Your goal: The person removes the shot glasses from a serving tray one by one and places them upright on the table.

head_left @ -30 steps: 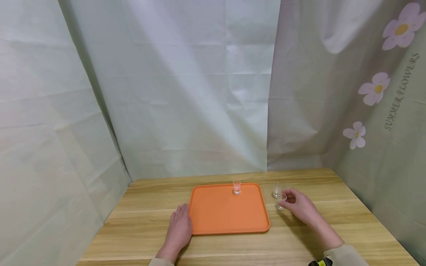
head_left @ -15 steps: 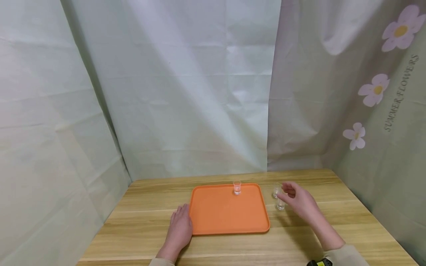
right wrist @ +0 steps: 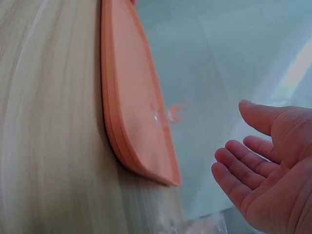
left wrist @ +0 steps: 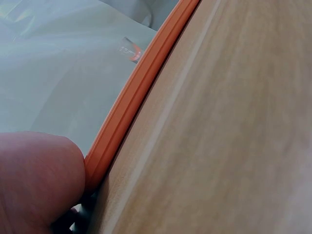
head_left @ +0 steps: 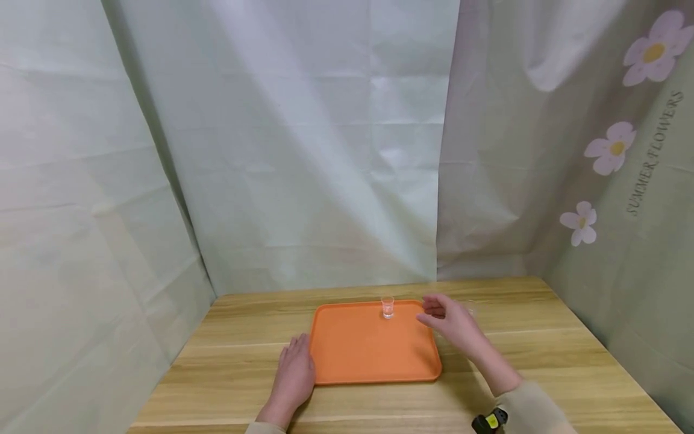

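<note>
An orange tray point(head_left: 374, 349) lies on the wooden table. Near its back edge, right of the middle, a small clear shot glass point(head_left: 387, 308) stands upright. My left hand point(head_left: 294, 369) rests against the tray's left edge with fingers extended; in the left wrist view the thumb point(left wrist: 39, 175) touches the rim. Above the tray's right edge hovers my right hand point(head_left: 452, 322), thumb and fingers spread apart, palm holding nothing in the right wrist view. Behind it in the head view, the other clear glasses point(head_left: 470, 308) are mostly hidden; blurred glasses point(right wrist: 200, 226) appear low in the right wrist view.
The wooden table point(head_left: 244, 319) extends around the tray on all sides. Pale green curtains point(head_left: 303, 150) hang close along its back and sides, with printed flowers at the right. A black and yellow device point(head_left: 490, 420) sits at the right wrist.
My right hand has let go of a shot glass beside the tray and moved left, over the tray's right edge. The left hand has stayed at the tray's left edge.
</note>
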{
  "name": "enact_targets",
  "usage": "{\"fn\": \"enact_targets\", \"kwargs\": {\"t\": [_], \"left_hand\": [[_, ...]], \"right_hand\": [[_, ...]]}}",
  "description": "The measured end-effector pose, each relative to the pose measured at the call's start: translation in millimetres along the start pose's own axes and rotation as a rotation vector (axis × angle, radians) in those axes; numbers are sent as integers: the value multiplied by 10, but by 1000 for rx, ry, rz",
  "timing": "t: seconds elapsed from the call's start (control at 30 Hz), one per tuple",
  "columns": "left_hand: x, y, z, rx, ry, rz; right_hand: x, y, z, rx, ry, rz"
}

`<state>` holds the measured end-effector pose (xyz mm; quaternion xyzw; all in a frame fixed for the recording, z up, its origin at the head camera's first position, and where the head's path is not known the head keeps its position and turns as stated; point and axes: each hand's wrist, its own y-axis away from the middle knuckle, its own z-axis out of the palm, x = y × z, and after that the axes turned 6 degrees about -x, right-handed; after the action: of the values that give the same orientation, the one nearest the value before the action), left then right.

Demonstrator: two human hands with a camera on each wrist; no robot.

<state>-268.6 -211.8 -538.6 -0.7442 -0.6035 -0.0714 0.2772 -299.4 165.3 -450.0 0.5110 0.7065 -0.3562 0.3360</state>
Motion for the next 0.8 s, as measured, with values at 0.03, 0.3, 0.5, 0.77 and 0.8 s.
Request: {"fn": "enact_targets", "kwargs": {"t": [0.03,0.3,0.5,0.77,0.8], "left_hand": [[-6,0,15,7,1,4],[39,0,-44,-25,-21,-7],[92,0,-120,-91,-39,-56],[64,10,-73,-59,-21,-33],[51,11,-52,-46,-14,-29]], "right_hand": [[-7,-18,34,-5,-5,0],[-16,-197,286,-27,-5,-3],[-13,-339,408,-37,2,-7],[22,-500,507,-37,7,28],[29,-518,517,-35,8,31]]}}
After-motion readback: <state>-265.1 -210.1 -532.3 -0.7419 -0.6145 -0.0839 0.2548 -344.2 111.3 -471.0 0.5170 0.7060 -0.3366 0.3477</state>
